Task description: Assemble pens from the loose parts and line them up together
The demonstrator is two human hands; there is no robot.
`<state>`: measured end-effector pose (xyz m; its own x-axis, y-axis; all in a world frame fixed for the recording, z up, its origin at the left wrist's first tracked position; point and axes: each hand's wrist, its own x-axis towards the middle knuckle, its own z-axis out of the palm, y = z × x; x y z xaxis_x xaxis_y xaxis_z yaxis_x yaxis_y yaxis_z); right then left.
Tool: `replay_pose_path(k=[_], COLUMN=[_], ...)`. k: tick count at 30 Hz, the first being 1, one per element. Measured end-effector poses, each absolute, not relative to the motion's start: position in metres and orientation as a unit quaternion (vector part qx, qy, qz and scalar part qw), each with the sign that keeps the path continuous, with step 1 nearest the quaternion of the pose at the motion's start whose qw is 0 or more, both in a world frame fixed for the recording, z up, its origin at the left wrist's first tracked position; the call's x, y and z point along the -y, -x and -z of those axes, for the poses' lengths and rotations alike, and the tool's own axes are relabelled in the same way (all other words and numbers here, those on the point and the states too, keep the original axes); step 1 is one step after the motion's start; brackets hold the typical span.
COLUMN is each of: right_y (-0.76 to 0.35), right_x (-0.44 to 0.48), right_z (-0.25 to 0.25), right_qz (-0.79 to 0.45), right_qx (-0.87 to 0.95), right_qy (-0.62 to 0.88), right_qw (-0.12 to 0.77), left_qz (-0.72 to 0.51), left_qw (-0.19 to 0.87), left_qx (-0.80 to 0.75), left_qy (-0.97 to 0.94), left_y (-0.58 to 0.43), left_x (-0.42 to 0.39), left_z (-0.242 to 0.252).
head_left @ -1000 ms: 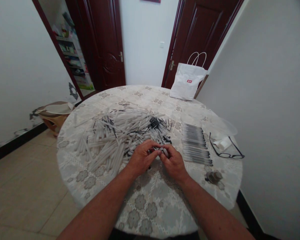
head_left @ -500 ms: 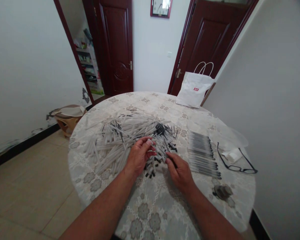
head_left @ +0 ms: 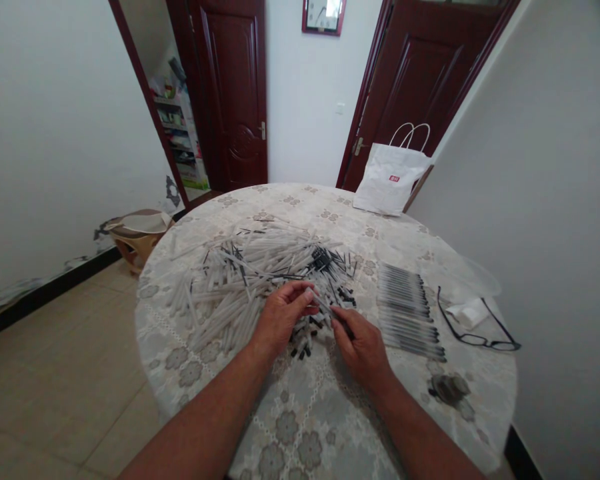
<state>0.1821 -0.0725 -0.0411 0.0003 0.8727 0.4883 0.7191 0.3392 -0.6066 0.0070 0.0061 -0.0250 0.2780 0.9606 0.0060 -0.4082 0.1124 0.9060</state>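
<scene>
Far left, past the edge of the cloth-covered round desk (head_left: 300,400), a low wooden stool (head_left: 140,230) against the wall. Next, stocked shelves (head_left: 177,137) through a doorway, then a dark red door (head_left: 233,87). Across the desk's left half, a broad loose heap of pale tubes (head_left: 220,323), strewn with thin black pieces. At its near right edge, left hand (head_left: 283,313) pinching the upper end of a slim pale tube (head_left: 324,304). Just below, small black-ended pieces (head_left: 301,350). Above, at the heap's right side, a black cluster (head_left: 323,259). Right hand (head_left: 364,341) clamped on the tube's other end, near but apart from the left, over the desk. At the far edge, a white bag (head_left: 393,179) with 2 handles. Nearer, 2 neat groups of dark-tipped tubes (head_left: 405,293), tips rightward. Last, a grey lump (head_left: 450,388) and black-framed glasses (head_left: 480,341) beside a white packet (head_left: 470,312).
</scene>
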Motion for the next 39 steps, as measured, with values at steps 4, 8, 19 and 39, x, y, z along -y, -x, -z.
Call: replay_pose_path(k=[4, 8, 19, 39], right_y=[-0.186, -0.189, -0.193, -0.355], right_x=[0.073, 0.075, 0.069, 0.079], right_z=[0.043, 0.041, 0.030, -0.022], right_qz=[-0.044, -0.045, -0.346, 0.027], right_qx=[0.719, 0.732, 0.605, 0.699], right_qy=[0.559, 0.533, 0.578, 0.714], right_qw=[0.411, 0.422, 0.425, 0.014], left_qz=[-0.480, -0.462, -0.461, -0.493], left_qw=[0.684, 0.685, 0.652, 0.256], left_qx=[-0.327, -0.332, -0.355, -0.431], left_qy=[-0.441, -0.456, -0.487, -0.711], left_y=[-0.006, -0.004, -0.006, 0.002], left_x=[-0.006, -0.005, -0.003, 0.003], left_z=[0.025, 0.021, 0.018, 0.016])
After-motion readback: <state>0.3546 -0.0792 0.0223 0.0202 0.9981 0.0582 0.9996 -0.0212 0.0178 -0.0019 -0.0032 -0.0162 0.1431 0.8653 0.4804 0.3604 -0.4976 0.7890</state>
